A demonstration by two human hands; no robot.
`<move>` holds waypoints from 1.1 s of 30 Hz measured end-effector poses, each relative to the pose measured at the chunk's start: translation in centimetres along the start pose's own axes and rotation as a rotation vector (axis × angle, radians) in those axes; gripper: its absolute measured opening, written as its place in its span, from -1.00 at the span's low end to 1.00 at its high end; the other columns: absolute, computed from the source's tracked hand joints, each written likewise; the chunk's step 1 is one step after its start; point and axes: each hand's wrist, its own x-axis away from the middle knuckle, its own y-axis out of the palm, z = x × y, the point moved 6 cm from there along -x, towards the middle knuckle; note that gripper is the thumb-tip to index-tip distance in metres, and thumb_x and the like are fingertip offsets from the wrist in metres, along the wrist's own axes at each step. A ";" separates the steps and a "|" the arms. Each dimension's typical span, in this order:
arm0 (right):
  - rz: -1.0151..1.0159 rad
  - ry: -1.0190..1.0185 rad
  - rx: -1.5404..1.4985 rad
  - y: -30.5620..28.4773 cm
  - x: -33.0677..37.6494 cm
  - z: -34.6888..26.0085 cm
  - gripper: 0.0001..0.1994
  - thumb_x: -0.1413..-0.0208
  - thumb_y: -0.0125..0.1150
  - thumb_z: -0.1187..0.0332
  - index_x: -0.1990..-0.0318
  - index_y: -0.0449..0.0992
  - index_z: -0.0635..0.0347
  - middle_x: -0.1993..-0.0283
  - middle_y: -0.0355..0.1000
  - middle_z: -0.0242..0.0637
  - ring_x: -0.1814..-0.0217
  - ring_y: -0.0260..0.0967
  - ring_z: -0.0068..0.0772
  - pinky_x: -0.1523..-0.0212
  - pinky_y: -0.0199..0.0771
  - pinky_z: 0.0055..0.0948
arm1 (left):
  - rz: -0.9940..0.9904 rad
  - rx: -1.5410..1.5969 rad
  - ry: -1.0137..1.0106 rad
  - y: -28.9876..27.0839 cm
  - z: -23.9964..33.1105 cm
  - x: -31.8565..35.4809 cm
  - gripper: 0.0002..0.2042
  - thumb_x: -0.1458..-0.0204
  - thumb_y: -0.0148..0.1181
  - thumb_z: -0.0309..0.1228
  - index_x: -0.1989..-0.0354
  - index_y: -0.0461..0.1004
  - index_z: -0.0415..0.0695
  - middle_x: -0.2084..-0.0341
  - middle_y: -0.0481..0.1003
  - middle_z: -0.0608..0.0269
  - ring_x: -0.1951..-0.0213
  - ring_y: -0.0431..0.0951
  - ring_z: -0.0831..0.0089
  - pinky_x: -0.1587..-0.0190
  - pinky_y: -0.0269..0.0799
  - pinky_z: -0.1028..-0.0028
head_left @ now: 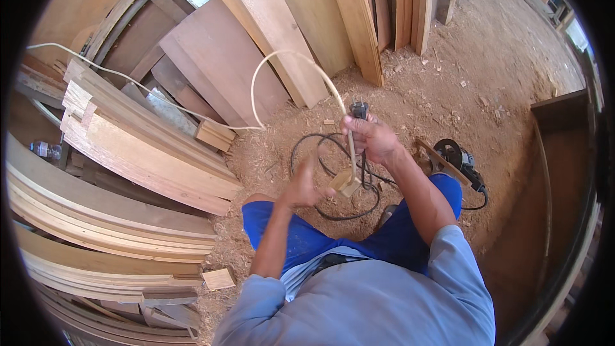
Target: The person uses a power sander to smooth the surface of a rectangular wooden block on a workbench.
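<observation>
One black plug and one cream cord are pinched by the right hand toward two o'clock, one tan block at the cord's lower end; the blurred left hand is held beside it, fingers loosely open. Shaving-strewn ground is lined by stacked boards, eight to one o'clock; one power tool is seen at three.
</observation>
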 end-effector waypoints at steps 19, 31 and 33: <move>0.165 -0.221 1.121 0.3 2.2 -2.6 -0.76 -0.13 0.21 0.46 0.04 0.52 0.30 0.31 0.55 -0.09 0.31 0.45 -0.42 0.23 0.45 -0.36 | 0.316 1.209 -0.424 2.6 -2.4 -2.4 -0.27 -0.25 -0.40 0.30 0.08 0.46 -0.18 0.44 0.52 0.27 0.44 0.55 0.52 0.39 0.52 0.51; 0.059 -0.401 1.498 2.7 5.1 -1.2 -0.78 -0.05 0.26 0.28 0.20 0.56 0.19 0.34 0.51 -0.06 0.21 0.49 0.01 0.23 0.48 -0.11 | 0.377 1.175 -0.409 2.0 -1.8 -4.9 -0.31 -0.26 -0.37 0.28 0.16 0.45 -0.16 0.43 0.51 0.30 0.43 0.52 0.55 0.38 0.49 0.52; 0.097 -0.513 1.503 2.6 5.0 -0.7 -0.82 -0.04 0.27 0.31 0.25 0.54 0.19 0.40 0.48 -0.10 0.26 0.46 0.03 0.26 0.46 -0.08 | 0.396 1.158 -0.416 2.2 -2.1 -5.2 -0.31 -0.26 -0.37 0.28 0.19 0.45 -0.15 0.44 0.51 0.32 0.44 0.51 0.56 0.39 0.48 0.53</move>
